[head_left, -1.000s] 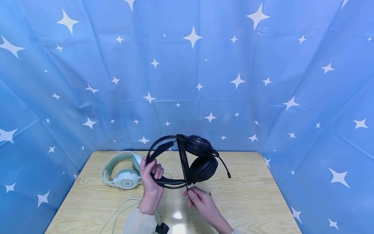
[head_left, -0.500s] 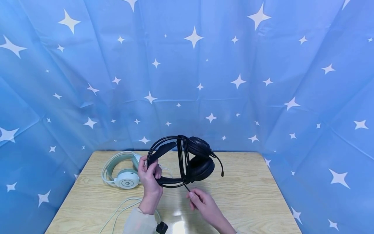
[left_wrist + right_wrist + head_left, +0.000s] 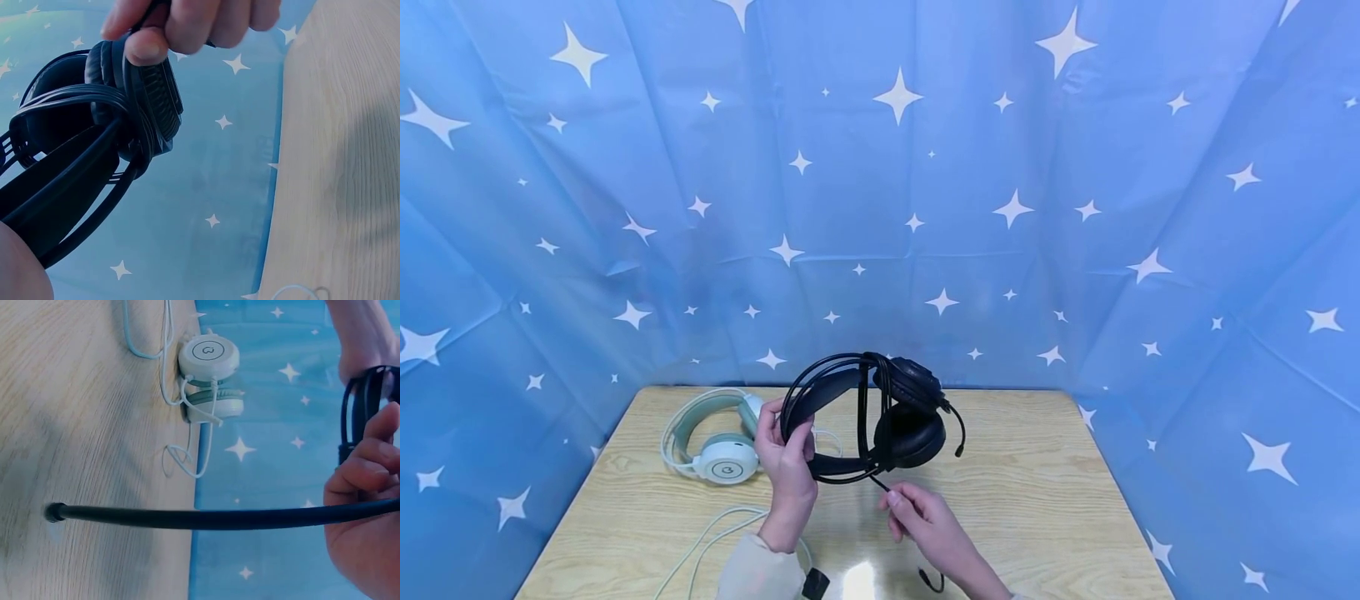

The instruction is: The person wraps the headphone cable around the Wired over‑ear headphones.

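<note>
Left hand (image 3: 788,471) grips the padded, arched black headband (image 3: 826,392); right hand (image 3: 925,525) pinches slender cable (image 3: 187,519).

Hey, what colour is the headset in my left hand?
The held headset is black, clearest in the head view.

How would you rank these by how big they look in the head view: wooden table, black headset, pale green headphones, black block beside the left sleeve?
1. Wooden table
2. Black headset, held up, so nearness may enlarge it
3. Pale green headphones
4. Black block
</note>
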Demonstrator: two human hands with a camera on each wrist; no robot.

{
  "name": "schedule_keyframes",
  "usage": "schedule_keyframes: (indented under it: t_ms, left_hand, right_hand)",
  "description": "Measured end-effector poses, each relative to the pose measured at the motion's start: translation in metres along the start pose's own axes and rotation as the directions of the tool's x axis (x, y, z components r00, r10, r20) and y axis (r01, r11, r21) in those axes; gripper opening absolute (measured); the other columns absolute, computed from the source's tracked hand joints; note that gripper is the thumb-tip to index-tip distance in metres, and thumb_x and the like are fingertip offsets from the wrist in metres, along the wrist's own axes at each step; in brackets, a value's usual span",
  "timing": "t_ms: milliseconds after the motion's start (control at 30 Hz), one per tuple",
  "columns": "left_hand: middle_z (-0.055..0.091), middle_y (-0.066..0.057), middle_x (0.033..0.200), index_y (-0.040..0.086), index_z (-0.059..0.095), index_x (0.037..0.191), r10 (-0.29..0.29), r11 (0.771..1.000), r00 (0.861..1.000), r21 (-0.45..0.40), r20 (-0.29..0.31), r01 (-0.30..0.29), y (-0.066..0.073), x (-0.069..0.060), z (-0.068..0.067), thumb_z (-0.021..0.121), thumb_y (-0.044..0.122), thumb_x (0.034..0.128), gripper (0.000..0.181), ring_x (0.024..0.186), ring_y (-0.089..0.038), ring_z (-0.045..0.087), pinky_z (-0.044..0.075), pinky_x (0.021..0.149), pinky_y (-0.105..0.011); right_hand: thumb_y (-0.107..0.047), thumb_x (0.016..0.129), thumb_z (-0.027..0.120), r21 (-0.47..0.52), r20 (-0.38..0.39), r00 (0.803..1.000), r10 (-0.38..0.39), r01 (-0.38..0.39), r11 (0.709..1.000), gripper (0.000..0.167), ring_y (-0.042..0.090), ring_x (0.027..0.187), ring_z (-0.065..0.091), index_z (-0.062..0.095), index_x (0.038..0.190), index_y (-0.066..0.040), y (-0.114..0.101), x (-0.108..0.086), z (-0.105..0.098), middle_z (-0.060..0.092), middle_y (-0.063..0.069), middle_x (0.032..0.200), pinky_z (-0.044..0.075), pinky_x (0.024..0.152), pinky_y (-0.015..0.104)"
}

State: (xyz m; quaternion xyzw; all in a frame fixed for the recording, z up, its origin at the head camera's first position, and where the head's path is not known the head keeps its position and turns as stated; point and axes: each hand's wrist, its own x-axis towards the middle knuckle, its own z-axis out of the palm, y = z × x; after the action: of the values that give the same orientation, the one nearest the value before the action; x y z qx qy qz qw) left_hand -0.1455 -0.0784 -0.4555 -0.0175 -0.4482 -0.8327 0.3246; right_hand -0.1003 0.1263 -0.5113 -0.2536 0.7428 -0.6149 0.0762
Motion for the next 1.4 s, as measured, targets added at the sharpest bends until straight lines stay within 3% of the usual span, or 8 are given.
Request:
schedule_keyframes:
  t_ms: [167, 267, 367, 733, 1033, 1233, 1400]
  left_hand:
    - [0.063, 0.007, 0.075, -0.001, 0.060, 0.102, 0.053, 0.993, 0.997, 0.099, 0.063, -0.060, -0.001, -0.003, -0.004, 0.059, -0.018, 0.0796, 0.028, 0.054, -0.003, 0.049, 0.038, 0.047, -0.015]
    - [0.069, 0.006, 0.091, -0.015, 0.055, 0.104, 0.122, 0.974, 0.986, 0.176, 0.111, -0.140, -0.003, -0.003, -0.006, 0.062, -0.020, 0.0775, 0.028, 0.072, -0.004, 0.061, 0.050, 0.062, -0.016]
    - [0.071, 0.007, 0.101, -0.019, 0.054, 0.105, 0.170, 0.950, 0.974, 0.238, 0.149, -0.202, -0.004, -0.003, -0.008, 0.064, -0.020, 0.0771, 0.030, 0.091, -0.006, 0.066, 0.052, 0.082, -0.018]
    - [0.067, 0.007, 0.100, -0.016, 0.059, 0.105, 0.234, 0.901, 0.946, 0.315, 0.224, -0.297, -0.005, -0.002, -0.013, 0.066, -0.021, 0.0714, 0.035, 0.093, -0.006, 0.065, 0.049, 0.086, -0.017]
    - [0.069, -0.015, 0.091, -0.007, 0.065, 0.102, 0.287, 0.823, 0.907, 0.404, 0.309, -0.398, -0.007, -0.003, -0.020, 0.073, -0.015, 0.0666, 0.037, 0.090, -0.005, 0.063, 0.049, 0.084, -0.016]
    - [0.070, -0.015, 0.091, -0.006, 0.065, 0.102, 0.271, 0.814, 0.897, 0.415, 0.348, -0.407, -0.008, -0.002, -0.026, 0.075, -0.012, 0.0680, 0.036, 0.088, -0.005, 0.064, 0.049, 0.082, -0.016]
    - [0.071, -0.016, 0.091, -0.005, 0.066, 0.102, 0.274, 0.805, 0.887, 0.415, 0.372, -0.423, -0.010, -0.001, -0.029, 0.075, -0.011, 0.0661, 0.037, 0.087, -0.007, 0.064, 0.049, 0.081, -0.016]
  right_hand:
    - [-0.011, 0.111, 0.044, 0.004, 0.003, 1.000, 0.000, 0.000, 1.000, 0.025, 0.004, 0.058, 0.046, 0.065, 0.102, -0.001, -0.002, 0.000, -0.001, 0.058, 0.014, 0.067, 0.040, 0.056, 0.021]
    - [-0.010, 0.110, 0.044, 0.024, -0.004, 1.000, 0.004, -0.003, 1.000, 0.025, 0.003, 0.057, 0.043, 0.065, 0.101, 0.000, -0.002, 0.000, -0.002, 0.057, 0.017, 0.066, 0.036, 0.052, 0.020]
    - [-0.009, 0.110, 0.043, 0.047, -0.004, 1.000, 0.005, -0.004, 0.999, 0.026, 0.000, 0.056, 0.040, 0.064, 0.101, 0.003, -0.002, 0.001, -0.003, 0.055, 0.021, 0.066, 0.031, 0.049, 0.020]
    - [-0.011, 0.112, 0.040, 0.079, 0.010, 1.000, 0.018, -0.019, 0.997, 0.029, -0.002, 0.053, 0.037, 0.063, 0.103, 0.005, -0.006, 0.004, -0.008, 0.055, 0.025, 0.069, 0.029, 0.046, 0.020]
    - [-0.015, 0.114, 0.035, 0.115, -0.016, 1.000, 0.021, -0.019, 0.993, 0.035, 0.004, 0.053, 0.038, 0.059, 0.099, 0.006, -0.014, 0.005, -0.024, 0.054, 0.027, 0.069, 0.029, 0.045, 0.021]
    - [-0.013, 0.114, 0.033, 0.150, 0.003, 1.000, -0.029, 0.028, 0.988, 0.036, 0.012, 0.052, 0.039, 0.056, 0.098, 0.009, -0.016, 0.008, -0.035, 0.054, 0.028, 0.068, 0.030, 0.045, 0.025]
    - [-0.014, 0.114, 0.032, 0.231, 0.050, 0.998, -0.042, 0.030, 0.972, 0.037, 0.011, 0.055, 0.043, 0.055, 0.101, 0.011, -0.017, 0.006, -0.040, 0.060, 0.008, 0.071, 0.034, 0.048, 0.024]
